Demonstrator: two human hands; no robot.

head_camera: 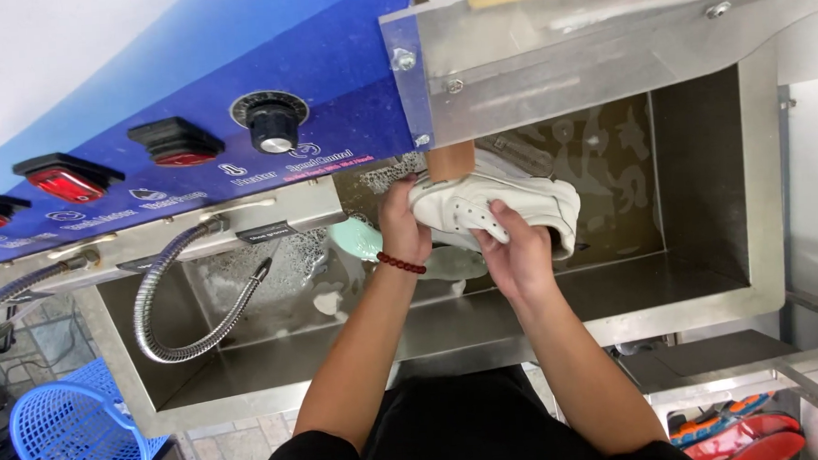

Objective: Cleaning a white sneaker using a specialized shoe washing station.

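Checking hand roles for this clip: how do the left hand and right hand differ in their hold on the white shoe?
The left hand grips the white shoe at its end nearest the brown brush roller; the right hand spreads over its side. Only the left wrist wears a red bead bracelet. Both hold the shoe above the steel basin.

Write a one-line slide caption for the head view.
Both hands, left hand and right hand, hold a white shoe over a steel basin beside a blue control panel.

Steel wash basin (673, 286) with wet, stained walls, blue control panel (187, 92) above carrying red rocker switches (69, 178) and a black dial (273, 125), flexible metal hose (166, 313) curling down, blue plastic basket (70, 434) on pale tiled floor (229, 449), bright even light.
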